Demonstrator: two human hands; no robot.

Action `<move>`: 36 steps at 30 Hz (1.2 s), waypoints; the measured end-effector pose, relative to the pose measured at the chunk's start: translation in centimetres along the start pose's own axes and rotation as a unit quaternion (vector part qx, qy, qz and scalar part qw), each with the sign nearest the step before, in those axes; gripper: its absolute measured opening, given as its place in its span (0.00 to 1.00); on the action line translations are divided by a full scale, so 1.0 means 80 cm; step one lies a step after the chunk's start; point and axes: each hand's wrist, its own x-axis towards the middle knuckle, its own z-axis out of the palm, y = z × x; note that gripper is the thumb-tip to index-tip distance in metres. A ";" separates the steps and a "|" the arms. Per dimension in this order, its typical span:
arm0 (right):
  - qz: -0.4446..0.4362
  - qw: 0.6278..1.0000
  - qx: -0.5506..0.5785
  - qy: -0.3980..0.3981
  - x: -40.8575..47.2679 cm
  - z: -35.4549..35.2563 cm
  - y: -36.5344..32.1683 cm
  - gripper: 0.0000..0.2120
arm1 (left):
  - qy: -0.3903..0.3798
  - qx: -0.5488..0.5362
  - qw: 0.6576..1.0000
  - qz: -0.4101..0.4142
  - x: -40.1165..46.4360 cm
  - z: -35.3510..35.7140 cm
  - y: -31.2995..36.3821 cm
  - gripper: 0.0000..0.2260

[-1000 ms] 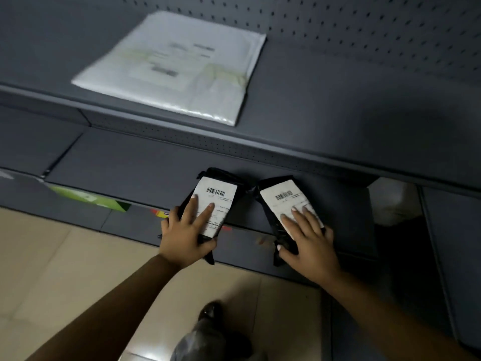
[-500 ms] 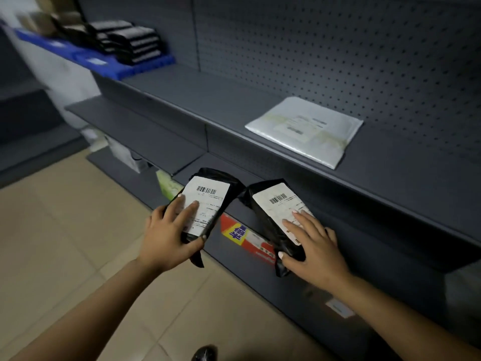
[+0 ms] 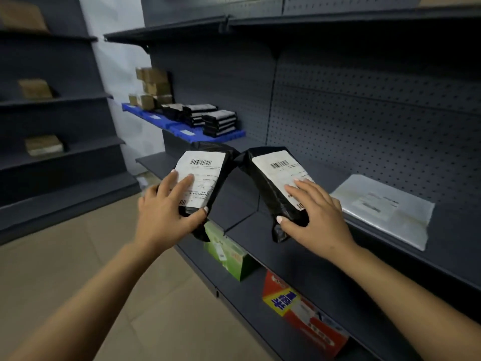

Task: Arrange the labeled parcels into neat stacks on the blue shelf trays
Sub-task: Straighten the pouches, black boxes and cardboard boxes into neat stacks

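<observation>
From the head view, your left hand (image 3: 166, 217) grips a black parcel (image 3: 208, 178) with a white barcode label, fingers spread over the label and thumb curled under the near end. Your right hand (image 3: 317, 220) holds a second black parcel (image 3: 270, 183) the same way, fingers flat on its label and thumb hooked round the lower edge. Both parcels are lifted in front of the dark grey shelf (image 3: 390, 256), tilted away from each other, their far ends nearly meeting (whether they touch, you cannot tell). Farther back on your left sit the blue shelf trays (image 3: 187, 131), carrying stacks of black parcels (image 3: 218, 122) and some brown boxes (image 3: 153, 87). A flat white mailer (image 3: 385, 209) lies on the grey shelf just right of your right hand. Below are a green box (image 3: 229, 254) and a red and yellow box (image 3: 299, 311).
</observation>
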 end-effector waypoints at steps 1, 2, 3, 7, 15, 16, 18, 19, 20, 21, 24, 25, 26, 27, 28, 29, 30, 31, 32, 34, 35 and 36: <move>0.000 1.000 0.003 0.009 0.016 0.002 -0.017 0.35 | 0.004 -0.001 1.000 0.000 0.014 -0.011 -0.013 0.38; 0.002 1.000 0.007 0.017 0.031 0.005 -0.033 0.34 | 0.006 0.000 1.000 0.001 0.028 -0.021 -0.027 0.39; 0.005 1.000 0.011 0.023 0.046 0.008 -0.049 0.34 | 0.008 0.004 1.000 0.005 0.041 -0.030 -0.040 0.39; 0.009 0.999 0.013 0.035 0.096 0.024 -0.102 0.34 | 0.024 0.008 1.000 0.011 0.085 -0.061 -0.093 0.40; -0.011 0.999 -0.004 0.040 0.176 0.052 -0.162 0.32 | 0.039 0.011 0.999 -0.008 0.148 -0.083 -0.175 0.41; -0.015 0.999 -0.006 0.036 0.187 0.056 -0.165 0.32 | 0.040 0.011 0.999 -0.013 0.157 -0.081 -0.184 0.41; -0.021 0.999 -0.006 0.030 0.210 0.067 -0.169 0.31 | 0.039 0.012 0.999 -0.020 0.175 -0.075 -0.200 0.41; -0.024 0.999 -0.005 0.027 0.223 0.072 -0.170 0.32 | 0.040 0.013 0.999 -0.021 0.185 -0.071 -0.207 0.41; -0.028 0.999 -0.004 0.026 0.236 0.078 -0.170 0.34 | 0.042 0.014 0.999 -0.021 0.196 -0.065 -0.214 0.41; -0.033 0.999 -0.003 0.026 0.250 0.086 -0.169 0.36 | 0.045 0.014 0.999 -0.020 0.208 -0.059 -0.221 0.40; -0.045 0.998 0.004 0.035 0.300 0.115 -0.160 0.38 | 0.051 0.017 0.998 -0.022 0.249 -0.037 -0.240 0.40; -0.050 0.998 0.007 0.039 0.318 0.125 -0.156 0.38 | 0.051 0.020 0.998 -0.026 0.265 -0.030 -0.246 0.40; -0.053 0.998 0.009 0.042 0.337 0.136 -0.152 0.38 | 0.051 0.023 0.998 -0.029 0.281 -0.021 -0.253 0.39; -0.055 0.997 0.011 0.043 0.356 0.147 -0.148 0.38 | 0.051 0.028 0.998 -0.030 0.298 -0.013 -0.260 0.39; -0.057 0.997 0.014 0.042 0.375 0.158 -0.143 0.37 | 0.052 0.033 0.998 -0.032 0.316 -0.004 -0.267 0.39; -0.058 0.997 0.016 0.039 0.395 0.169 -0.139 0.37 | 0.052 0.037 0.997 -0.034 0.334 0.004 -0.274 0.39; -0.059 0.997 0.020 0.038 0.415 0.180 -0.135 0.37 | 0.052 0.040 0.997 -0.037 0.351 0.011 -0.282 0.39; -0.060 0.997 0.024 0.037 0.436 0.190 -0.131 0.37 | 0.052 0.043 0.997 -0.040 0.368 0.018 -0.289 0.39; -0.061 0.997 0.029 0.036 0.456 0.200 -0.127 0.37 | 0.053 0.045 0.997 -0.044 0.385 0.025 -0.297 0.39; -0.068 0.997 0.035 0.028 0.495 0.221 -0.122 0.37 | 0.058 0.049 0.996 -0.054 0.413 0.039 -0.314 0.39; -0.072 0.996 0.038 0.024 0.513 0.233 -0.119 0.37 | 0.061 0.050 0.995 -0.060 0.425 0.046 -0.322 0.39; -0.074 0.996 0.041 0.021 0.529 0.244 -0.117 0.37 | 0.061 0.051 0.995 -0.067 0.436 0.052 -0.331 0.39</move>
